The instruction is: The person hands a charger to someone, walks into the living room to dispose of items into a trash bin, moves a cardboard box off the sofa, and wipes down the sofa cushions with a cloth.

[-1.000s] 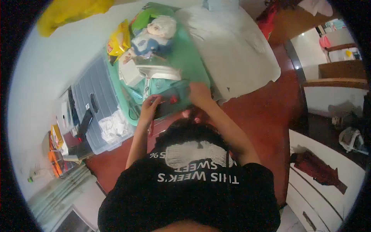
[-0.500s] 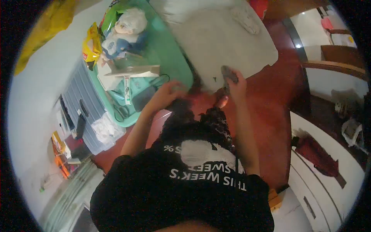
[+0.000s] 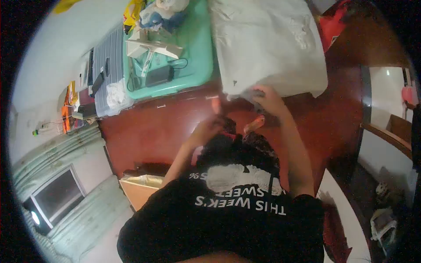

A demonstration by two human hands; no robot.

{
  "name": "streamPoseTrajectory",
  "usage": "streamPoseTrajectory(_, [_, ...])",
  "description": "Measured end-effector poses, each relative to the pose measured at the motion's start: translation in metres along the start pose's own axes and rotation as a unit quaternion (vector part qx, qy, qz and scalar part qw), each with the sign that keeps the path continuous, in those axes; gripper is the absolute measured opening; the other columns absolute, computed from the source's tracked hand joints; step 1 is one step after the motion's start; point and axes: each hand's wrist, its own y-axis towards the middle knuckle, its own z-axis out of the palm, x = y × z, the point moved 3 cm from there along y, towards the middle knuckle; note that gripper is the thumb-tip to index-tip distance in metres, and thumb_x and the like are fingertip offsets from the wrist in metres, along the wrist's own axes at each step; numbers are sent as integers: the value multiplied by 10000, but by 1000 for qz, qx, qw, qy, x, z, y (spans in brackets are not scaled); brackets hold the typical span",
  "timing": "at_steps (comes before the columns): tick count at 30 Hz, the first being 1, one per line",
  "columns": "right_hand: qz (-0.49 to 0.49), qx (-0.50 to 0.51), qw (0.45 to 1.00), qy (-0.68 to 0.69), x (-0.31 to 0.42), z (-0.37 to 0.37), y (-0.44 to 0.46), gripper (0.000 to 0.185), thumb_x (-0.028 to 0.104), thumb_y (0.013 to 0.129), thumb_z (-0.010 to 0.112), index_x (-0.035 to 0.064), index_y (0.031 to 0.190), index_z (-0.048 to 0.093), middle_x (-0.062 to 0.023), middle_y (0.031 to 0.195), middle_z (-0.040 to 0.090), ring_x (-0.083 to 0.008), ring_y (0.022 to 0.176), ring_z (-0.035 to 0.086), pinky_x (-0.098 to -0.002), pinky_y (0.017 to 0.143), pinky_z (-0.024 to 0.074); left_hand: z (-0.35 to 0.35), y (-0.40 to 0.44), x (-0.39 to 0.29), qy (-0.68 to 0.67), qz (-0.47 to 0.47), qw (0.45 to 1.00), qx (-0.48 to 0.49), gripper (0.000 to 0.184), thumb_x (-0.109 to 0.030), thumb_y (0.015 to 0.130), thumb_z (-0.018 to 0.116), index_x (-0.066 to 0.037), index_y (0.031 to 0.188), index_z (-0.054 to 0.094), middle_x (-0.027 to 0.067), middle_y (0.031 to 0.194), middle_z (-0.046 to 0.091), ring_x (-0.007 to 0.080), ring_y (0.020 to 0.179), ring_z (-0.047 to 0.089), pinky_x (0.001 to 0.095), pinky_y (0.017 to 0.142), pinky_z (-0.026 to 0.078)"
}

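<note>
My right hand (image 3: 271,101) is closed around a small dark grey object (image 3: 249,95), blurred and partly covered by the fingers; its kind is unclear. It is over the near edge of a white padded surface (image 3: 267,52), which has a small dark mark on it. My left hand (image 3: 207,130) hovers beside the dark patterned trousers (image 3: 258,144) near my knee. Its fingers are smeared and blend with the dark cloth, so their pose is not clear. Below my hands, bare feet (image 3: 254,124) show on the red floor.
A green tray (image 3: 199,76) holds a plush doll (image 3: 162,17), a white stand-like item (image 3: 153,49), a dark case (image 3: 159,76) and scissors. Left of it is a grey-blue lidded box (image 3: 105,65). An open cardboard box (image 3: 138,188) stands lower left, a white cabinet (image 3: 351,210) lower right.
My view has swung, so the tray and white surface sit higher in it. My left hand has drawn back from the tray toward my knee. My right hand still holds the grey object.
</note>
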Motion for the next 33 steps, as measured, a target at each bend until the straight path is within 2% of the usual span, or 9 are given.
streamPoseTrajectory(4, [-71, -61, 996, 3, 16, -8, 1, 325, 41, 671, 539, -20, 990, 551, -92, 888, 595, -158, 813, 545, -277, 727, 444, 18, 8, -16, 56, 12, 998, -26, 253, -153, 771, 576, -41, 996, 554, 89, 920, 600, 190, 822, 576, 296, 726, 448])
streamPoseTrajectory(7, [-30, 198, 979, -44, -2, -14, -31, 307, 22, 683, 528, -18, 986, 553, -85, 890, 596, -172, 832, 547, -282, 764, 434, 29, 22, -21, 55, 35, 997, -34, 280, -165, 783, 594, -34, 1022, 525, 73, 928, 588, 161, 780, 578, 279, 683, 464])
streamPoseTrajectory(11, [162, -59, 913, 369, 15, -76, -130, 300, 11, 684, 525, 11, 983, 546, -108, 848, 593, -159, 639, 570, -269, 496, 459, 50, 42, -51, -39, 56, 998, 8, 304, -178, 747, 637, -23, 993, 545, 76, 961, 582, 155, 833, 557, 274, 738, 444])
streamPoseTrajectory(13, [198, -163, 939, 230, -91, -97, -176, 304, 1, 684, 516, 20, 987, 533, -110, 802, 590, -144, 537, 550, -246, 388, 413, 65, 60, -70, 7, 112, 993, 17, 316, -189, 733, 651, -20, 983, 554, 81, 963, 582, 159, 857, 548, 281, 757, 435])
streamPoseTrajectory(20, [265, -414, 807, 327, -180, -143, -360, 290, 123, 761, 477, 7, 1025, 508, -113, 864, 574, -194, 663, 580, -288, 493, 463, 139, 116, -136, 98, 121, 981, 114, 440, -302, 679, 679, 2, 978, 569, 118, 991, 568, 209, 905, 532, 296, 804, 414])
streamPoseTrajectory(23, [244, -464, 786, 328, -151, -185, -339, 295, 126, 763, 478, 7, 1031, 507, -116, 876, 572, -197, 689, 577, -293, 522, 464, 169, 132, -174, 73, 130, 975, 167, 420, -345, 695, 659, -11, 941, 593, 114, 908, 597, 188, 833, 545, 298, 738, 431])
streamPoseTrajectory(25, [229, -503, 764, 333, -116, -90, -405, 299, 130, 765, 480, 7, 1037, 505, -118, 888, 570, -201, 715, 574, -297, 551, 466, 192, 158, -183, 114, 158, 956, 220, 387, -348, 709, 647, -44, 944, 603, 91, 844, 611, 173, 779, 554, 307, 679, 441])
streamPoseTrajectory(31, [152, -588, 715, 345, -53, -193, -340, 313, 139, 772, 484, 7, 1055, 501, -126, 924, 565, -211, 793, 566, -311, 636, 470, 282, 254, -193, 122, 226, 929, 267, 447, -410, 737, 611, -59, 1009, 563, 75, 760, 591, 169, 705, 548, 301, 625, 439])
streamPoseTrajectory(33, [141, -609, 702, 341, -67, -227, -342, 315, 140, 773, 485, 8, 1058, 500, -127, 930, 564, -213, 806, 565, -313, 651, 471, 312, 261, -225, 6, 69, 930, 362, 466, -420, 741, 600, -45, 1013, 549, 71, 789, 578, 165, 694, 539, 300, 608, 437])
